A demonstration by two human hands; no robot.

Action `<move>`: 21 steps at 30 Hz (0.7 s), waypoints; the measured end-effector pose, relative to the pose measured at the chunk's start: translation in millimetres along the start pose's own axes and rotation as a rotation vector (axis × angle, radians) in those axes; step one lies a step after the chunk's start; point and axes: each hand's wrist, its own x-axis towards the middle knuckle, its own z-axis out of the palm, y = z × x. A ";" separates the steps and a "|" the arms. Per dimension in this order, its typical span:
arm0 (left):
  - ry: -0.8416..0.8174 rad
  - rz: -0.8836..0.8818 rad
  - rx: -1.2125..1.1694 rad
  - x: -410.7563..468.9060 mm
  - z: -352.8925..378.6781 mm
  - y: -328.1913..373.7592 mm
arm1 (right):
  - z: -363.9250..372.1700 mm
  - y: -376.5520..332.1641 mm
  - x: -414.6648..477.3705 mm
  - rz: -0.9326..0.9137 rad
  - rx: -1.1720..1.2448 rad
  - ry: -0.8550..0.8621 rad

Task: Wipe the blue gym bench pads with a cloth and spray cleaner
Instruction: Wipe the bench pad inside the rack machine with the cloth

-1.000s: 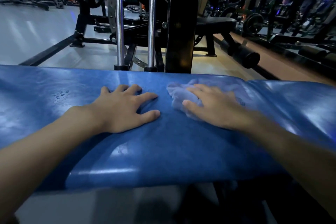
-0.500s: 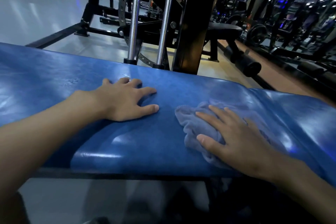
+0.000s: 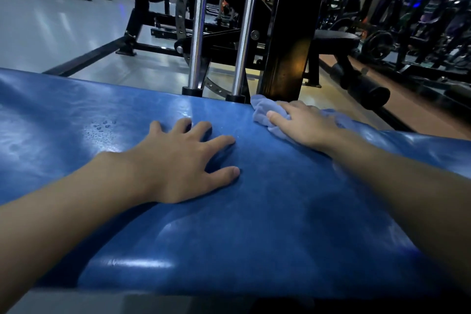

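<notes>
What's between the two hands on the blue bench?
Only bare blue bench pad, seen in the head view. The left hand lies flat on it, and the right hand presses the cloth near the far edge.

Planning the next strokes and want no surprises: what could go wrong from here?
1. The cloth sits at the far edge of the blue pad under the right hand; pushing further could drop it off or knock that hand on the black upright.
2. Droplets lie beside the left hand; they are easily missed, and that hand might slip.
</notes>
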 end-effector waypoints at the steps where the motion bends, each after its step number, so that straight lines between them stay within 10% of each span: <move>1: -0.002 -0.005 -0.007 0.2 0.3 -0.1 | -0.9 -1.3 -0.3 0.002 0.006 0.002; 21: 0.006 -0.040 -0.111 -10.9 -5.7 -4.1 | -22.4 -36.5 -229.3 -0.109 -0.131 -0.172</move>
